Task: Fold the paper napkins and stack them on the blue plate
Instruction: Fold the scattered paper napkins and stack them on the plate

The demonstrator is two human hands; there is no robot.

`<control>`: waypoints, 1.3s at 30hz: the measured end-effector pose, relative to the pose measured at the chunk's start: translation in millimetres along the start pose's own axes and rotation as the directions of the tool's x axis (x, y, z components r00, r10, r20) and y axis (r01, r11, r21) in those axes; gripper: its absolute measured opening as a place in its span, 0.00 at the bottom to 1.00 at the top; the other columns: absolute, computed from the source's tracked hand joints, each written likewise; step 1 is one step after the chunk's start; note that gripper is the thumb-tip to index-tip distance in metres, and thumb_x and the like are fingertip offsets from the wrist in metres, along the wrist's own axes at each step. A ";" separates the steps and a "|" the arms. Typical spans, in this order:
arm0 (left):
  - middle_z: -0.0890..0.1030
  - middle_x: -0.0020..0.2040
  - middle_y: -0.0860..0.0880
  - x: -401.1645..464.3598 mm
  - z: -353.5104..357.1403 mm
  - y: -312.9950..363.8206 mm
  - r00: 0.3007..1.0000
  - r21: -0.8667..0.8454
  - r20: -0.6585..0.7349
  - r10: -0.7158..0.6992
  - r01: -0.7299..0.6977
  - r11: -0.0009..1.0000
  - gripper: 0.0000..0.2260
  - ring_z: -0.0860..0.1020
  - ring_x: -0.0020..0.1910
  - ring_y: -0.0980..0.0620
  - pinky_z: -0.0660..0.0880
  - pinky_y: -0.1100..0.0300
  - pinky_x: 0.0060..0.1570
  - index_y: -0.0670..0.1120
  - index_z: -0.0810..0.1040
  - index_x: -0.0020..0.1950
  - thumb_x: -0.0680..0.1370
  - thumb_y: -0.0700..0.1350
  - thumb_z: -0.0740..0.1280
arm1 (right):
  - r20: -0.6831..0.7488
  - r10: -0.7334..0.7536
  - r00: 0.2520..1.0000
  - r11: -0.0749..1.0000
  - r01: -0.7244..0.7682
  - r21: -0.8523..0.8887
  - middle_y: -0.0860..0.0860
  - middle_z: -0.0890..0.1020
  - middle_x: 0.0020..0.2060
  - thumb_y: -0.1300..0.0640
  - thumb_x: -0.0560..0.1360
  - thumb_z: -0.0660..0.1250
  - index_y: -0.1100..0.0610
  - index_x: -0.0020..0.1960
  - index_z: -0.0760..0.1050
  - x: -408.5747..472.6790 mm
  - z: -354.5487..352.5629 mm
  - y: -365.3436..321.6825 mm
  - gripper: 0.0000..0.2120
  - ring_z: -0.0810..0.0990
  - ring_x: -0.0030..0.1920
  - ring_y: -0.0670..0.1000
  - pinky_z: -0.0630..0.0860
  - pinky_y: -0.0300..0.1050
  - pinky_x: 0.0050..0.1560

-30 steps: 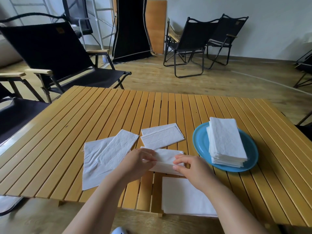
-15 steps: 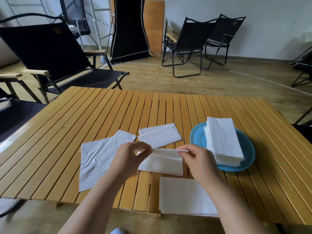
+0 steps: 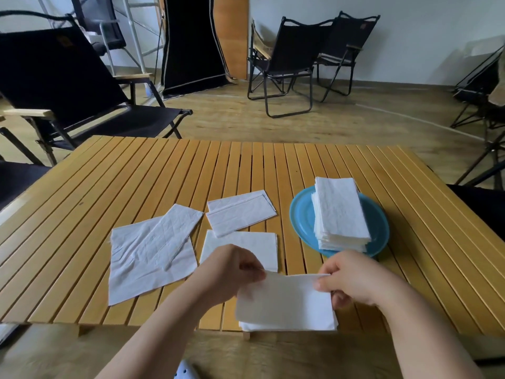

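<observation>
1. While both your hands work at the near edge of the slatted wooden table [image 3: 136,187], your left hand [image 3: 229,272] pinches the top left corner of a white napkin [image 3: 284,302], thumb and fingertips pressed together on the paper.
2. Your right hand [image 3: 352,280] pinches the top right corner of the same napkin, fingers curled and clamped on its upper edge.
3. That napkin hangs between your hands as a flat rectangle, its lower edge over another white sheet [image 3: 273,326] lying at the table's near edge.
4. To the right, the blue plate [image 3: 300,214] sits on the table, carrying a tall stack of folded napkins [image 3: 338,212] that stands just beyond your right hand.
5. Three more pieces lie flat on the slats: a crumpled open napkin [image 3: 147,253] to the left, a folded napkin [image 3: 240,212] in the centre, and a smooth sheet [image 3: 246,242] partly hidden behind your left hand.
6. Beyond the table, black folding chairs [image 3: 289,56] stand on the wooden floor.
</observation>
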State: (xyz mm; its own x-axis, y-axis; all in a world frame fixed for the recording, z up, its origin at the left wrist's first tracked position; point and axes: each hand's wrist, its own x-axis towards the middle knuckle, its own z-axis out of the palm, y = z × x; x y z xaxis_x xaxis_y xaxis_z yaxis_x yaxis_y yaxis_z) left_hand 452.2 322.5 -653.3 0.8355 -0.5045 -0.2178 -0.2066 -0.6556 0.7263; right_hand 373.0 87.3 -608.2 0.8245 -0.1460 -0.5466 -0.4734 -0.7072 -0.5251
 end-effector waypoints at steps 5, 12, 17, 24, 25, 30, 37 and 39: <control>0.84 0.37 0.49 -0.1 7.2 1.7 0.999 0.050 0.030 -0.038 0.037 0.998 0.06 0.78 0.28 0.58 0.75 0.68 0.32 0.47 0.85 0.53 0.80 0.46 0.69 | -0.027 0.056 0.998 0.998 -0.057 -0.041 0.52 0.86 0.40 0.54 0.78 0.71 0.53 0.47 0.82 12.5 -1.0 4.5 0.03 0.87 0.42 0.52 0.84 0.44 0.46; 0.83 0.33 0.51 1.0 12.6 2.5 0.995 0.094 0.057 -0.082 0.077 0.993 0.06 0.76 0.25 0.62 0.70 0.70 0.28 0.48 0.84 0.49 0.80 0.49 0.70 | -0.060 0.099 0.993 0.988 -0.105 -0.110 0.51 0.85 0.41 0.54 0.76 0.73 0.52 0.48 0.80 22.1 4.9 3.0 0.03 0.78 0.33 0.45 0.75 0.37 0.35; 0.82 0.37 0.53 3.4 12.3 1.7 0.997 0.177 0.038 -0.067 0.059 0.982 0.06 0.78 0.31 0.59 0.69 0.71 0.29 0.50 0.83 0.48 0.79 0.51 0.70 | -0.088 0.101 0.991 0.983 -0.113 -0.147 0.51 0.84 0.41 0.53 0.75 0.74 0.51 0.47 0.79 24.4 7.7 0.0 0.04 0.77 0.34 0.45 0.75 0.37 0.35; 0.82 0.38 0.52 3.5 5.6 -3.0 0.999 0.137 -0.001 -0.035 0.034 0.990 0.05 0.79 0.32 0.58 0.72 0.68 0.30 0.51 0.82 0.46 0.79 0.51 0.71 | -0.097 0.048 0.994 0.991 -0.059 -0.118 0.50 0.83 0.40 0.53 0.75 0.74 0.51 0.47 0.78 19.1 3.5 -2.4 0.05 0.78 0.34 0.45 0.72 0.36 0.32; 0.82 0.36 0.52 2.5 3.2 -3.9 0.999 0.094 0.012 -0.036 0.034 0.995 0.05 0.78 0.30 0.59 0.72 0.67 0.30 0.50 0.83 0.46 0.79 0.50 0.71 | -0.092 0.036 0.995 0.993 -0.046 -0.111 0.49 0.82 0.39 0.53 0.75 0.74 0.51 0.47 0.78 17.6 2.1 -2.1 0.05 0.77 0.34 0.45 0.72 0.36 0.32; 0.80 0.30 0.50 -5.1 -12.8 -10.6 0.991 -0.112 0.107 -0.079 0.091 0.989 0.06 0.75 0.28 0.57 0.73 0.63 0.33 0.48 0.84 0.43 0.78 0.49 0.72 | -0.093 -0.013 0.996 0.996 0.005 -0.086 0.49 0.83 0.37 0.50 0.74 0.75 0.50 0.46 0.80 9.8 -3.9 0.1 0.06 0.78 0.35 0.46 0.77 0.40 0.38; 0.80 0.32 0.53 6.0 2.0 -15.9 0.992 0.017 0.079 -0.099 0.098 0.995 0.05 0.74 0.29 0.56 0.72 0.63 0.31 0.50 0.84 0.45 0.78 0.51 0.72 | -0.073 0.028 0.997 0.991 -0.037 -0.130 0.49 0.82 0.39 0.52 0.75 0.75 0.50 0.47 0.79 16.9 1.2 -0.9 0.06 0.78 0.36 0.45 0.74 0.36 0.35; 0.80 0.34 0.53 8.9 6.4 -14.9 0.994 0.064 0.057 -0.094 0.090 0.994 0.05 0.76 0.30 0.56 0.73 0.65 0.31 0.51 0.84 0.46 0.78 0.51 0.72 | -0.078 0.045 0.996 0.990 -0.055 -0.127 0.49 0.83 0.40 0.52 0.75 0.75 0.50 0.47 0.79 20.3 2.3 -0.6 0.06 0.77 0.36 0.45 0.73 0.36 0.35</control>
State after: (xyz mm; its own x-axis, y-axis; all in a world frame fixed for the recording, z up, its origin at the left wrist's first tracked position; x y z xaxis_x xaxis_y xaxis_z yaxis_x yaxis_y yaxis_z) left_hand 459.5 324.2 -670.2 0.8210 -0.4719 -0.3215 -0.1625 -0.7329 0.6607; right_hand 389.4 86.4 -620.5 0.8238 -0.2313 -0.5176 -0.4748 -0.7804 -0.4069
